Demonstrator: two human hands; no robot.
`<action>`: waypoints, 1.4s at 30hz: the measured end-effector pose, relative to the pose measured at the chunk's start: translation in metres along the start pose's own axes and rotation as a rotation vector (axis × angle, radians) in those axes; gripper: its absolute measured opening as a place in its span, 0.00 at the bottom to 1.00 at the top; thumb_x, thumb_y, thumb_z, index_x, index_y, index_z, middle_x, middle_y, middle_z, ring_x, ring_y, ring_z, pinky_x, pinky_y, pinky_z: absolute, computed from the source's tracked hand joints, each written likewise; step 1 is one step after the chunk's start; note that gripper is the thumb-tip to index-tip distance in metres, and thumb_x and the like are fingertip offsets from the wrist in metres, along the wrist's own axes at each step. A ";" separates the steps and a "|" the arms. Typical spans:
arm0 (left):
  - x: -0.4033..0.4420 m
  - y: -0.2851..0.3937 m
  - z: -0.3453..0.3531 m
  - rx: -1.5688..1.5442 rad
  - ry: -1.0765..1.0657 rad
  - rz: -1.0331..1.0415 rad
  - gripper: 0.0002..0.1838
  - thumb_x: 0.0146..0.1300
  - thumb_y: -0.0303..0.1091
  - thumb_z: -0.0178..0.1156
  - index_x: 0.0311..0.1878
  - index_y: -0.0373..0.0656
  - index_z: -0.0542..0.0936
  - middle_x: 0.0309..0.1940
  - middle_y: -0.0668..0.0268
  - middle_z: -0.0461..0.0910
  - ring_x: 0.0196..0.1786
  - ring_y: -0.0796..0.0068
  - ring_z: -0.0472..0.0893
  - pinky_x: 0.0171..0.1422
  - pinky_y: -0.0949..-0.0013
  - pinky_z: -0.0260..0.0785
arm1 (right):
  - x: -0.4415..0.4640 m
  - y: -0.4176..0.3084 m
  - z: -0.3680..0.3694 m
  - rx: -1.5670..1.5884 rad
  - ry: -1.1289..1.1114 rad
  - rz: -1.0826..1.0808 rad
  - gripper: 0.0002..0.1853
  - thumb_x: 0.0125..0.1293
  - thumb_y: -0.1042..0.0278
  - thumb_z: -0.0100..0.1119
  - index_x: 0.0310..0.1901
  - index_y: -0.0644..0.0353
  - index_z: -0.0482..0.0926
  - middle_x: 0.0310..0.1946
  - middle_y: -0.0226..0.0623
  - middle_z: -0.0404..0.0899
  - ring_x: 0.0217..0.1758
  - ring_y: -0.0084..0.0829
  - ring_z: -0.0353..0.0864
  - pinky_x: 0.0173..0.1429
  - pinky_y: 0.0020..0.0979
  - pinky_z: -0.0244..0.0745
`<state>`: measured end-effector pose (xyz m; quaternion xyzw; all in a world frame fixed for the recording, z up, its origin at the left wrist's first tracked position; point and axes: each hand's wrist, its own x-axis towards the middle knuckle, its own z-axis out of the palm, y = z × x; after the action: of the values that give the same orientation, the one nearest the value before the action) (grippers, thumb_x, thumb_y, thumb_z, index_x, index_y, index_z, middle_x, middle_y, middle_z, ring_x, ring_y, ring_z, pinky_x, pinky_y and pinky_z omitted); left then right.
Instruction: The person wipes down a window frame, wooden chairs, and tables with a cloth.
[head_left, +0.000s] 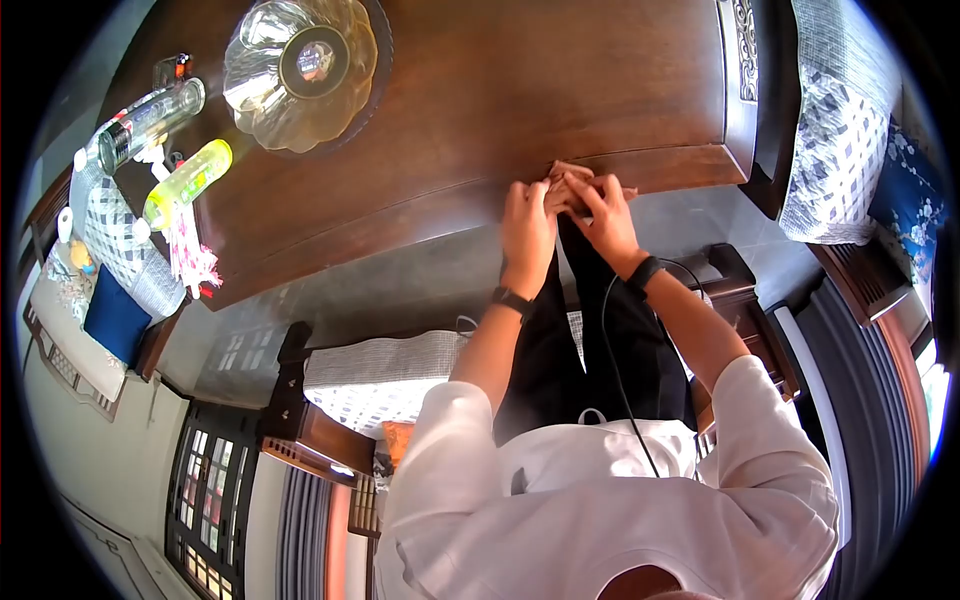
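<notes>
At the near edge of the dark wooden table (520, 90), both hands meet around a crumpled brown piece, seemingly cloth (568, 172). My left hand (528, 222) has its fingers closed on the left side of this piece. From the right, my right hand (603, 212) pinches it with bent fingers. A narrow end of the brown piece sticks out past the right fingers. Much of it is hidden by the fingers, and its exact kind cannot be made out. Each wrist wears a dark band.
A scalloped glass bowl (245, 75) stands at the table's far left. Near it are a clear bottle (150, 125), a yellow-green bottle (190, 183) and a pink-and-white fringed thing (190, 250). A black cable (606, 335) hangs by my legs. Covered wooden seats (370, 365) surround the table.
</notes>
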<state>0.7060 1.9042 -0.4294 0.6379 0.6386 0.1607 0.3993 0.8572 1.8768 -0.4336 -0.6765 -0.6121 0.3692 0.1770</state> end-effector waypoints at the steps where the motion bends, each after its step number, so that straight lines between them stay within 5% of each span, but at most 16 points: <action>1: -0.002 -0.003 -0.004 0.002 -0.014 -0.030 0.22 0.50 0.19 0.67 0.49 0.44 0.76 0.41 0.59 0.73 0.45 0.53 0.77 0.45 0.55 0.74 | 0.002 -0.006 0.001 0.021 -0.027 0.002 0.35 0.50 0.75 0.74 0.64 0.47 0.77 0.47 0.41 0.70 0.51 0.45 0.75 0.54 0.40 0.77; 8: 0.027 0.000 -0.020 0.058 0.019 -0.044 0.21 0.50 0.15 0.64 0.48 0.41 0.76 0.40 0.57 0.73 0.46 0.50 0.77 0.48 0.53 0.72 | 0.040 -0.017 0.002 -0.056 -0.035 -0.071 0.36 0.49 0.74 0.73 0.63 0.50 0.76 0.47 0.43 0.69 0.52 0.46 0.74 0.54 0.41 0.77; 16: 0.124 0.012 -0.048 0.171 0.226 -0.030 0.16 0.56 0.21 0.63 0.48 0.46 0.77 0.43 0.57 0.78 0.46 0.46 0.80 0.46 0.50 0.75 | 0.149 -0.047 -0.007 0.013 0.127 -0.134 0.26 0.56 0.75 0.64 0.59 0.51 0.79 0.55 0.39 0.75 0.55 0.46 0.74 0.58 0.40 0.77; 23: 0.222 0.027 -0.047 0.239 0.293 0.046 0.13 0.57 0.28 0.66 0.47 0.47 0.80 0.43 0.59 0.79 0.45 0.49 0.81 0.47 0.52 0.75 | 0.232 -0.043 -0.034 -0.083 0.288 -0.162 0.27 0.54 0.74 0.66 0.59 0.50 0.79 0.47 0.43 0.76 0.54 0.47 0.75 0.57 0.42 0.76; 25: 0.220 0.037 -0.040 0.241 0.280 0.087 0.13 0.57 0.28 0.66 0.46 0.47 0.81 0.43 0.59 0.79 0.45 0.49 0.81 0.47 0.52 0.76 | 0.229 -0.033 -0.044 -0.118 0.304 -0.185 0.29 0.50 0.75 0.70 0.58 0.58 0.79 0.47 0.44 0.78 0.52 0.47 0.75 0.60 0.42 0.74; 26: 0.218 0.035 -0.029 0.210 0.284 0.042 0.13 0.56 0.27 0.67 0.46 0.48 0.81 0.42 0.60 0.79 0.45 0.49 0.81 0.46 0.53 0.76 | 0.222 -0.028 -0.045 -0.132 0.231 -0.100 0.27 0.58 0.73 0.64 0.61 0.44 0.79 0.48 0.43 0.75 0.55 0.48 0.75 0.55 0.42 0.77; 30: 0.183 0.041 -0.007 0.111 0.281 0.108 0.14 0.55 0.23 0.63 0.46 0.48 0.80 0.41 0.59 0.78 0.44 0.49 0.80 0.44 0.52 0.75 | 0.181 -0.013 -0.046 -0.128 0.273 -0.073 0.30 0.58 0.76 0.61 0.64 0.42 0.77 0.48 0.43 0.74 0.55 0.49 0.75 0.55 0.43 0.78; 33: 0.145 0.038 -0.004 0.103 0.186 0.120 0.14 0.56 0.21 0.60 0.46 0.46 0.79 0.42 0.58 0.77 0.46 0.49 0.79 0.45 0.53 0.75 | 0.140 0.002 -0.037 -0.168 0.184 0.000 0.33 0.54 0.80 0.60 0.63 0.44 0.77 0.48 0.45 0.72 0.56 0.49 0.74 0.56 0.43 0.78; 35: 0.114 0.030 -0.005 0.118 0.122 0.074 0.15 0.56 0.20 0.60 0.47 0.44 0.79 0.41 0.57 0.76 0.47 0.48 0.78 0.46 0.52 0.73 | 0.110 0.000 -0.033 -0.140 0.130 -0.005 0.35 0.52 0.78 0.69 0.65 0.45 0.77 0.46 0.42 0.72 0.51 0.46 0.75 0.54 0.41 0.76; 42: 0.037 -0.003 -0.027 0.025 0.107 -0.122 0.20 0.53 0.17 0.61 0.50 0.45 0.79 0.44 0.59 0.76 0.48 0.50 0.79 0.47 0.53 0.74 | 0.057 -0.037 0.007 -0.103 -0.004 -0.047 0.34 0.45 0.80 0.68 0.59 0.51 0.77 0.45 0.43 0.70 0.51 0.47 0.74 0.49 0.41 0.80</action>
<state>0.6898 1.9468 -0.4262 0.5932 0.6987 0.1618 0.3658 0.8251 1.9370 -0.4289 -0.6695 -0.6463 0.3343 0.1492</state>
